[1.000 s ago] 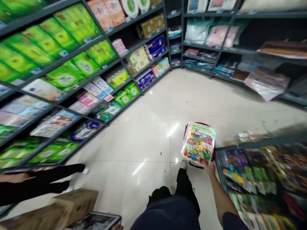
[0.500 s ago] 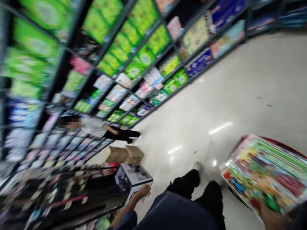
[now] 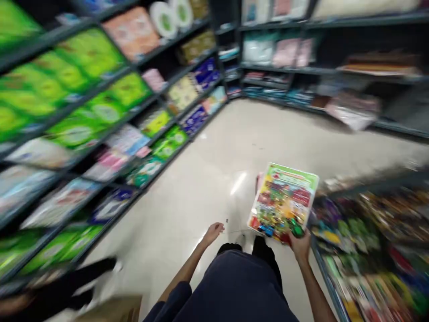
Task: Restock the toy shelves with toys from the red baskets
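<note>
1. At far left, shelving [image 3: 167, 162] carries rows of bright green packs [image 3: 76, 135], some with a pale oval label; motion blur leaves their lettering unreadable.
2. Below, at the lower left, another person's legs in black trousers [image 3: 63, 290] show beside the shelving, with a brown cardboard box [image 3: 115, 308] cut off by the bottom edge.
3. On the upper shelves stand two white rolls [image 3: 164, 20] with round green labels. Lower down are a pink card [image 3: 143, 152] on a shelf edge and dark blue packs [image 3: 195, 120] with white lettering too blurred to read.
4. The left hand [image 3: 212, 232] hangs over the pale floor [image 3: 201, 188], its fingers loosely bent, part open and holding nothing. It is well apart from the illustrated pack.
5. The flat illustrated pack [image 3: 283, 201] is in the right hand, tilted, with a green header strip along its top edge. The small print cannot be made out. A pink edge shows behind its left side.
6. The right hand [image 3: 300, 245] is closed on the pack's lower edge near the right corner: thumb over the front, other fingers mostly hidden. The pack extends forward from this grip.
7. At far right, a display rack [image 3: 320, 264] holds packaged goods, their labels blurred.
</note>
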`<action>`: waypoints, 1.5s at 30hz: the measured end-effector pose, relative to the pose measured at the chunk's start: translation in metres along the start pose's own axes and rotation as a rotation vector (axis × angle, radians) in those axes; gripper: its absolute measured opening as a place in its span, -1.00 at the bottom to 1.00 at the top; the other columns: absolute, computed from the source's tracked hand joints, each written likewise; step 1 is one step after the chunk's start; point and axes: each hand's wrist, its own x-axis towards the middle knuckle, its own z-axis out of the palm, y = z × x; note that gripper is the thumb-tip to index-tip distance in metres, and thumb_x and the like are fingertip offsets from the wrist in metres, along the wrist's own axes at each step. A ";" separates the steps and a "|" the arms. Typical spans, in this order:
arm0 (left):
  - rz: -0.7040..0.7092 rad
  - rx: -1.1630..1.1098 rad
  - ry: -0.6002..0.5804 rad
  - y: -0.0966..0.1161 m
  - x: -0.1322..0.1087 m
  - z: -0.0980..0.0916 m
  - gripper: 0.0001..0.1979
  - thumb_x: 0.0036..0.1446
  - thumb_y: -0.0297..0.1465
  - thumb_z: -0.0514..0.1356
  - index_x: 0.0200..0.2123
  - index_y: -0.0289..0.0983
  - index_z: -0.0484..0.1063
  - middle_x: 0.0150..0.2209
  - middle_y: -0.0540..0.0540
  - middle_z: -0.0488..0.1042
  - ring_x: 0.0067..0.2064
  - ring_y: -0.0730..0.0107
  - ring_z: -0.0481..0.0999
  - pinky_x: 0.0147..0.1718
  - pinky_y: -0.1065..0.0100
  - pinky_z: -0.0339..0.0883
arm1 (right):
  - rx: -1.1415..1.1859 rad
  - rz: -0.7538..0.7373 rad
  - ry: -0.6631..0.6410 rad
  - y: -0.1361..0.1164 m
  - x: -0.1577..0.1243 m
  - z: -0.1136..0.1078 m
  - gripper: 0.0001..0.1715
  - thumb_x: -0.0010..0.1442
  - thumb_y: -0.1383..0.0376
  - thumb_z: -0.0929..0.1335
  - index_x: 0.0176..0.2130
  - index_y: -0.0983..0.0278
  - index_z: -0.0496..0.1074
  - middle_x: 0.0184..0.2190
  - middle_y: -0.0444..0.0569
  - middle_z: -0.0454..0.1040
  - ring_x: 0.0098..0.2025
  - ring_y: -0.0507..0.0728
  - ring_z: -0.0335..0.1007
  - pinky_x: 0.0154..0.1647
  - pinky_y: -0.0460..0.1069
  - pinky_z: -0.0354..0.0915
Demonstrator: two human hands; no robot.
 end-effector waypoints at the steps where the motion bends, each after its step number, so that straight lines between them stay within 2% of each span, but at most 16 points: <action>1: 0.062 -0.017 -0.075 0.020 0.014 0.010 -0.35 0.15 0.17 0.17 -0.13 -0.33 0.53 -0.05 -0.41 0.66 -0.05 0.02 0.63 -0.03 0.10 0.44 | 0.044 0.045 0.051 -0.006 -0.018 -0.006 0.21 -0.23 -0.21 0.51 0.22 0.44 0.36 0.07 0.43 0.58 -0.01 0.43 0.59 0.07 0.25 0.51; 3: 0.181 -0.047 -0.234 0.061 0.030 0.035 -0.21 0.16 0.27 0.13 0.02 -0.33 0.53 0.11 -0.44 0.61 0.09 0.02 0.61 0.06 0.12 0.44 | 0.108 0.050 0.095 -0.013 -0.057 -0.020 0.26 -0.20 -0.16 0.54 0.29 0.45 0.29 0.15 0.42 0.54 0.08 0.42 0.56 0.19 0.26 0.46; 5: 0.260 -0.147 -0.424 0.098 0.024 0.060 -0.14 0.18 0.32 0.12 0.13 -0.32 0.53 0.17 -0.41 0.60 0.15 0.03 0.60 0.11 0.13 0.43 | 0.157 0.001 0.127 -0.014 -0.104 -0.035 0.21 -0.11 -0.12 0.56 0.33 0.38 0.26 0.18 0.35 0.53 0.11 0.39 0.55 0.23 0.27 0.44; 8: 0.224 -0.368 -0.729 0.135 -0.011 0.088 -0.12 0.14 0.32 0.22 0.19 -0.30 0.53 0.13 -0.35 0.64 0.09 -0.01 0.64 0.10 0.09 0.48 | 0.220 -0.041 0.265 -0.004 -0.183 -0.055 0.11 -0.02 -0.08 0.59 0.34 0.27 0.27 0.21 0.27 0.53 0.15 0.37 0.54 0.24 0.26 0.45; 11: 0.157 -0.403 -0.824 0.145 -0.057 0.109 -0.19 -0.03 0.20 0.46 0.07 -0.32 0.58 0.01 -0.30 0.70 -0.01 -0.01 0.69 0.03 0.12 0.55 | 0.315 -0.022 0.411 0.014 -0.253 -0.079 0.14 -0.02 -0.08 0.62 0.36 0.24 0.26 0.27 0.24 0.49 0.20 0.36 0.51 0.29 0.25 0.42; 13: 0.163 -0.370 -0.830 0.141 -0.086 0.122 -0.25 -0.08 0.11 0.53 0.02 -0.32 0.59 -0.05 -0.25 0.72 -0.06 0.05 0.71 -0.02 0.17 0.57 | 0.420 -0.019 0.426 0.031 -0.292 -0.100 0.05 0.03 -0.13 0.59 0.32 0.20 0.31 0.26 0.19 0.52 0.20 0.34 0.52 0.28 0.22 0.42; 16: 0.162 -0.294 -0.891 0.123 -0.126 0.145 -0.30 -0.07 0.06 0.55 -0.01 -0.31 0.60 -0.12 -0.17 0.73 -0.13 0.18 0.72 -0.10 0.27 0.58 | 0.563 0.004 0.469 0.062 -0.338 -0.138 -0.17 0.10 -0.31 0.49 0.07 0.21 0.51 0.08 0.13 0.63 0.10 0.33 0.57 0.21 0.21 0.46; 18: 0.152 -0.221 -0.950 0.106 -0.154 0.161 -0.32 -0.10 0.04 0.57 -0.04 -0.30 0.61 -0.18 -0.13 0.73 -0.18 0.21 0.72 -0.15 0.30 0.59 | 0.638 0.028 0.536 0.086 -0.364 -0.161 -0.14 0.11 -0.41 0.42 0.01 0.21 0.54 0.00 0.13 0.65 0.05 0.33 0.60 0.14 0.22 0.49; 21: 0.151 -0.140 -1.043 0.078 -0.200 0.186 -0.33 -0.14 0.02 0.59 -0.06 -0.28 0.62 -0.20 -0.12 0.74 -0.17 0.16 0.74 -0.15 0.28 0.61 | 0.710 0.014 0.637 0.126 -0.398 -0.188 -0.08 0.10 -0.41 0.43 0.12 0.20 0.50 0.01 0.12 0.66 0.05 0.32 0.61 0.12 0.21 0.50; 26: 0.180 -0.039 -1.087 0.034 -0.290 0.237 -0.33 -0.10 0.02 0.57 -0.03 -0.29 0.63 -0.15 -0.18 0.74 -0.04 0.00 0.74 -0.03 0.15 0.62 | 0.776 -0.010 0.744 0.201 -0.454 -0.228 -0.25 0.10 -0.33 0.49 -0.05 0.19 0.48 -0.11 0.08 0.66 0.02 0.33 0.61 0.16 0.20 0.48; 28: 0.209 0.018 -1.110 0.019 -0.331 0.259 -0.35 -0.05 0.04 0.54 -0.04 -0.31 0.64 -0.14 -0.21 0.74 -0.01 -0.03 0.73 0.01 0.12 0.61 | 0.834 -0.005 0.767 0.230 -0.478 -0.249 -0.28 0.11 -0.31 0.49 -0.06 0.16 0.43 -0.08 0.08 0.66 0.04 0.34 0.61 0.18 0.22 0.48; 32: 0.302 0.104 -1.161 -0.005 -0.408 0.313 -0.28 -0.04 0.11 0.51 -0.03 -0.37 0.63 -0.11 -0.27 0.73 0.02 -0.08 0.71 0.09 0.05 0.56 | 0.921 -0.058 0.841 0.274 -0.526 -0.300 -0.20 0.07 -0.18 0.58 0.08 0.14 0.34 0.20 0.15 0.57 0.25 0.36 0.53 0.33 0.28 0.41; 36: 0.544 0.167 -1.063 -0.008 -0.468 0.376 -0.17 0.03 0.13 0.45 0.19 -0.31 0.51 0.09 -0.29 0.66 0.15 -0.11 0.64 0.16 0.02 0.52 | 0.962 -0.082 0.910 0.300 -0.557 -0.365 -0.20 0.12 -0.14 0.57 0.15 0.12 0.30 0.24 0.17 0.54 0.26 0.36 0.53 0.35 0.32 0.40; 39: 0.794 0.178 -0.970 0.013 -0.504 0.422 -0.17 0.16 0.15 0.35 0.32 -0.24 0.41 0.32 -0.31 0.49 0.33 -0.07 0.51 0.29 0.05 0.41 | 0.928 -0.149 0.968 0.304 -0.557 -0.421 -0.17 0.12 -0.18 0.55 0.17 0.12 0.30 0.17 0.16 0.56 0.24 0.36 0.53 0.36 0.33 0.40; 42: 0.984 0.192 -1.051 0.044 -0.526 0.459 -0.14 0.24 0.09 0.32 0.45 -0.20 0.27 0.43 -0.28 0.36 0.44 -0.05 0.38 0.40 0.02 0.29 | 0.844 -0.245 0.969 0.297 -0.539 -0.476 -0.08 0.13 -0.18 0.54 0.26 0.12 0.25 0.24 0.17 0.50 0.30 0.35 0.48 0.42 0.32 0.34; 45: 1.091 0.233 -1.135 0.073 -0.530 0.489 0.02 0.19 -0.01 0.42 0.56 -0.11 0.03 0.47 -0.24 0.32 0.43 -0.06 0.38 0.41 -0.03 0.27 | 0.722 -0.319 0.922 0.288 -0.513 -0.517 0.03 0.18 -0.10 0.55 0.41 0.10 0.12 0.40 0.16 0.36 0.42 0.32 0.35 0.51 0.32 0.21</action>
